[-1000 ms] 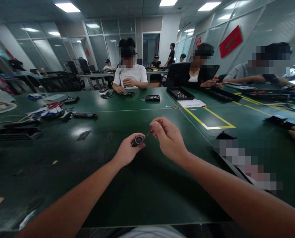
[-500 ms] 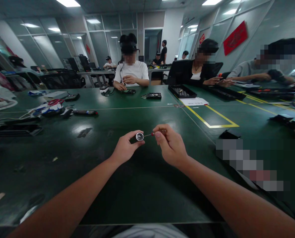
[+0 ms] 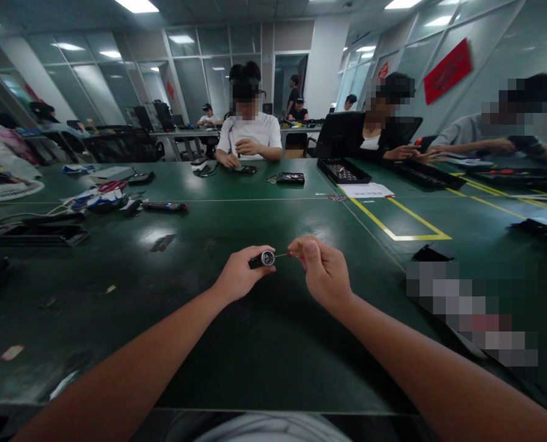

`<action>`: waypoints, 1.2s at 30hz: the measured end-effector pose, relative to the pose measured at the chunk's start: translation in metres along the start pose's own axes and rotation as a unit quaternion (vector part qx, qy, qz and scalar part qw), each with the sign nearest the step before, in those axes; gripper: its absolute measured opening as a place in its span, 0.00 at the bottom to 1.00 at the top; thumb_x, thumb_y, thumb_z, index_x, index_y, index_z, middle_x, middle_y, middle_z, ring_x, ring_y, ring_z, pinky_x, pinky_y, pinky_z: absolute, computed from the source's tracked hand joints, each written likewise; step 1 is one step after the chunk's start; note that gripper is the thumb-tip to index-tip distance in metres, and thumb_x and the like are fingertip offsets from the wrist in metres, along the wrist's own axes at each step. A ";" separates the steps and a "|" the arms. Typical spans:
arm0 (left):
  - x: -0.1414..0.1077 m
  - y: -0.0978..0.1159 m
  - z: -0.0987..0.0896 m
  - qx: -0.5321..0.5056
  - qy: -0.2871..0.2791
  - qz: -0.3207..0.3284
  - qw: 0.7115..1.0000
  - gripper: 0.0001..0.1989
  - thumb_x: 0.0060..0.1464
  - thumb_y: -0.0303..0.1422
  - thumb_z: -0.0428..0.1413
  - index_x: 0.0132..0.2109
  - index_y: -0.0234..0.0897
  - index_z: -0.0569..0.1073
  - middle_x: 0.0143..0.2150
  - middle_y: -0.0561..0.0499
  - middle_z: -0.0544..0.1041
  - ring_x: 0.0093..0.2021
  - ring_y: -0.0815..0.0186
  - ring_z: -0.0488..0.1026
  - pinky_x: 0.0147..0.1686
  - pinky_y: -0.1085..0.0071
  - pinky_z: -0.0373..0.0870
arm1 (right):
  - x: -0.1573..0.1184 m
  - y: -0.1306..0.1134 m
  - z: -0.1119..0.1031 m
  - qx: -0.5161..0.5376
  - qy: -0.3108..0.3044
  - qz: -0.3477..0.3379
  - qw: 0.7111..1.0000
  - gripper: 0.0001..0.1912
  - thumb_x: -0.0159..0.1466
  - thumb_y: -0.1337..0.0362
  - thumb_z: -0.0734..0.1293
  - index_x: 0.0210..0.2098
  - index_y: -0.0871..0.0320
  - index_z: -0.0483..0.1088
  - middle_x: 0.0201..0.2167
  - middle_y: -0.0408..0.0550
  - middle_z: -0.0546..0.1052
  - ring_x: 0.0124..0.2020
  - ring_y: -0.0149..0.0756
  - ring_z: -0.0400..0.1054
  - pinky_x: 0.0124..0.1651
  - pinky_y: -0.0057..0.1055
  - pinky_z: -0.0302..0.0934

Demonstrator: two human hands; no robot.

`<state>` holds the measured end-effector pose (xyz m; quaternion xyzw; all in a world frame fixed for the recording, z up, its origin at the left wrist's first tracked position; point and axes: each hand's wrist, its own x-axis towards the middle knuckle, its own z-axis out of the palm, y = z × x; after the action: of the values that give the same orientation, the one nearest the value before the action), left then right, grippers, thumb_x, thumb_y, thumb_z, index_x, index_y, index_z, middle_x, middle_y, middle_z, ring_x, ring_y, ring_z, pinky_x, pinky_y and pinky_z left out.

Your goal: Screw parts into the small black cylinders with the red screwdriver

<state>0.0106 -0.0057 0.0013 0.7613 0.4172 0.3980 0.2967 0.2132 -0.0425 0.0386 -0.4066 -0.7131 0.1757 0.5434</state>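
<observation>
Between the thumb and fingers of my left hand [image 3: 239,274] is a small dark cylinder [image 3: 267,258] with a silvery round end that faces me; its exact kind does not show. My right hand [image 3: 327,270] is closed around the handle of a small screwdriver [image 3: 290,253], red at its front. The thin metal shaft points left and its tip meets the right side of the cylinder's rim. My palm and fingers cover most of the handle. Both hands are above the green table [image 3: 236,362].
Red-handled scissors [image 3: 113,186], cables and a dark pen-like tool [image 3: 165,207] lie at the left. A black tray [image 3: 344,171] and a white paper [image 3: 371,190] are beyond my hands, near yellow tape. Across the table a person in white [image 3: 250,135] handles small parts.
The whole view has shifted slightly, so things appear a little further right. My right hand has rolled on the screwdriver, its thumb now higher. The cylinder stays in my left hand.
</observation>
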 end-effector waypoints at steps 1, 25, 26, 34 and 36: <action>0.000 0.000 0.000 0.002 -0.002 0.003 1.000 0.18 0.54 0.32 0.66 0.53 0.45 0.78 0.50 0.49 0.80 0.52 0.57 0.75 0.57 0.58 0.68 | 0.001 -0.001 0.000 -0.009 0.017 0.006 1.000 0.18 0.74 0.54 0.56 0.40 0.55 0.73 0.26 0.42 0.74 0.25 0.33 0.68 0.31 0.31 0.60; 0.000 0.000 0.002 0.000 0.012 -0.005 1.000 0.18 0.53 0.32 0.66 0.52 0.44 0.78 0.50 0.50 0.80 0.53 0.57 0.75 0.57 0.59 0.67 | 0.003 -0.006 -0.002 -0.125 -0.002 -0.068 0.990 0.13 0.73 0.63 0.55 0.45 0.56 0.69 0.35 0.49 0.78 0.36 0.39 0.73 0.38 0.36 0.63; 0.000 0.000 0.002 0.000 0.011 -0.004 1.000 0.18 0.53 0.32 0.66 0.52 0.44 0.78 0.51 0.50 0.80 0.53 0.57 0.75 0.57 0.58 0.67 | 0.003 -0.007 -0.003 -0.120 -0.009 -0.063 0.991 0.13 0.73 0.62 0.55 0.44 0.56 0.70 0.34 0.49 0.78 0.35 0.39 0.73 0.37 0.35 0.62; 0.000 -0.001 0.004 -0.018 0.022 -0.013 1.000 0.19 0.52 0.31 0.67 0.52 0.44 0.79 0.51 0.49 0.80 0.53 0.56 0.75 0.58 0.57 0.66 | 0.000 -0.012 0.000 -0.139 0.000 -0.061 0.988 0.14 0.73 0.62 0.56 0.52 0.57 0.68 0.31 0.47 0.78 0.31 0.38 0.72 0.36 0.35 0.62; 0.001 -0.002 0.003 -0.024 0.038 -0.019 0.999 0.19 0.52 0.30 0.67 0.51 0.43 0.79 0.51 0.48 0.80 0.54 0.56 0.75 0.59 0.56 0.66 | 0.001 -0.009 0.000 -0.143 0.004 -0.069 0.987 0.13 0.73 0.63 0.56 0.51 0.57 0.67 0.33 0.49 0.78 0.33 0.39 0.72 0.38 0.36 0.63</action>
<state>0.0130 -0.0044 -0.0014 0.7303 0.4327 0.4307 0.3063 0.2097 -0.0478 0.0456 -0.4303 -0.7552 0.0327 0.4934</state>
